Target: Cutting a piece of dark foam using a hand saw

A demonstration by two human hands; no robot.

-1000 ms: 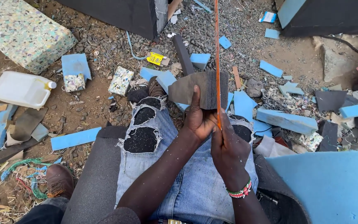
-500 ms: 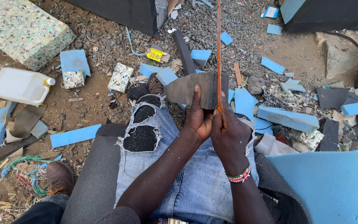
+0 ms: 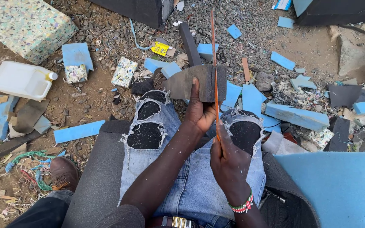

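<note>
Your left hand [image 3: 200, 110] grips a dark grey foam piece [image 3: 195, 83] at mid-frame, thumb pressed up its near face, holding it out over your knees. Your right hand [image 3: 229, 162] is clenched around the lower end of a thin orange blade [image 3: 214, 63], which runs almost straight up the frame and crosses the right part of the foam piece, touching it. A beaded bracelet [image 3: 242, 207] sits on your right wrist. Both hands work above your ripped jeans [image 3: 191, 181].

On the gravel ground [image 3: 106, 46] around you lie blue foam scraps [image 3: 79, 131], with a longer blue slab [image 3: 296, 116] to the right of your knees. A white jerrycan [image 3: 21, 79] lies at the left edge, and a speckled foam block [image 3: 26, 25] fills the upper left corner. A large blue sheet [image 3: 339, 190] takes up the lower right. A brown shoe [image 3: 63, 172] shows at lower left.
</note>
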